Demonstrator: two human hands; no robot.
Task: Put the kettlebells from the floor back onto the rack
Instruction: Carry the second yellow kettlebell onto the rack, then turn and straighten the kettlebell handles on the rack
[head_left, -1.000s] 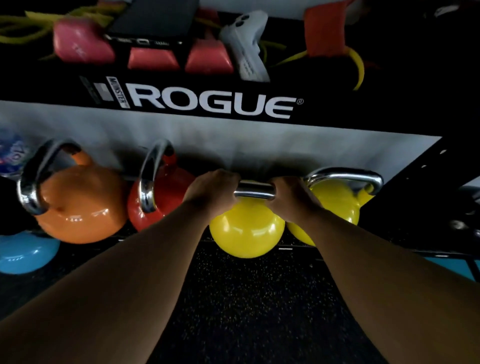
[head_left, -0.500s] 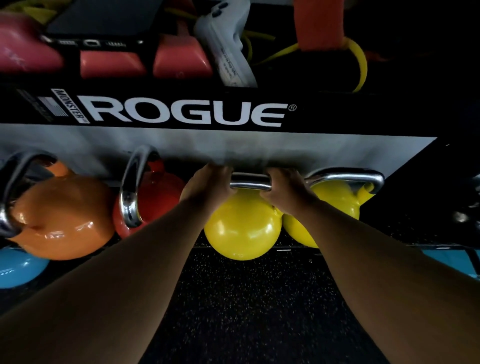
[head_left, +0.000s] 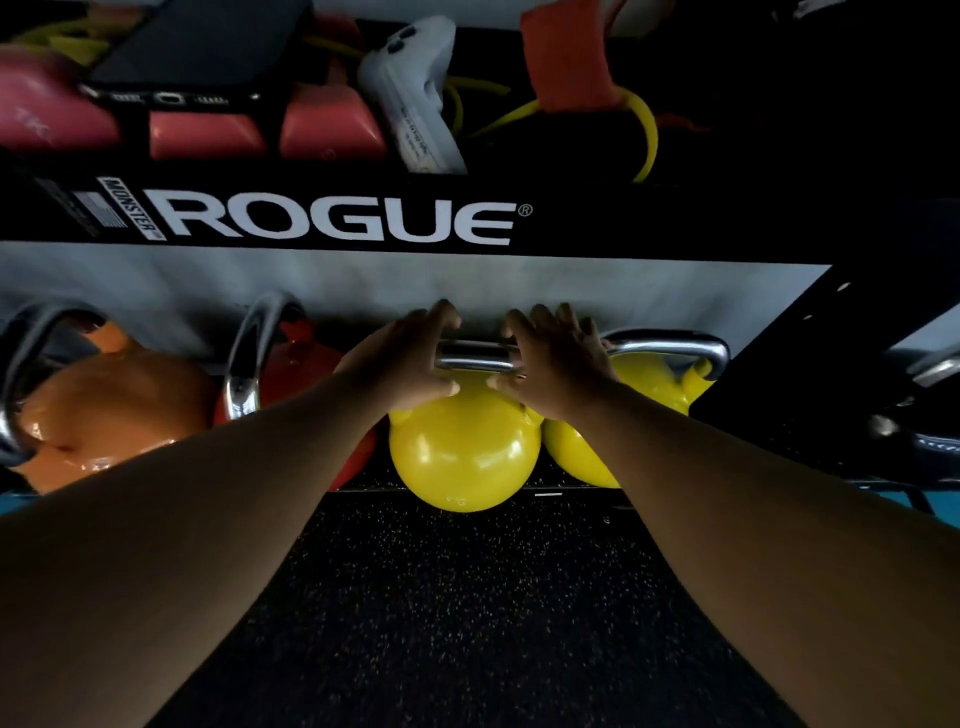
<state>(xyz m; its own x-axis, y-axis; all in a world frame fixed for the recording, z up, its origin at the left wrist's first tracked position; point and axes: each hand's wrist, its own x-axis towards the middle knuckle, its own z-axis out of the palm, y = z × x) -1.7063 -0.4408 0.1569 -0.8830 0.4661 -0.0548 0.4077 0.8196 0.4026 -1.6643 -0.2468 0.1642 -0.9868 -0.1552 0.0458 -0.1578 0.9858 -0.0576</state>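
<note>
A yellow kettlebell sits on the lower shelf of the black rack, its chrome handle turned towards me. My left hand and my right hand are at the two ends of that handle. Their fingers are stretched out and lifted off the bar, and the thumbs reach below it. A second yellow kettlebell stands touching it on the right. To the left stand a red kettlebell and an orange one.
The upper shelf holds pink dumbbells, a black phone, a white controller and yellow-handled bands. Black speckled rubber floor lies below the shelf. Something blue shows low at the left, and dark equipment at the right edge.
Both hands were closed round the yellow kettlebell's handle while it moved back onto the shelf. Now their fingers have opened and lifted off the bar.
</note>
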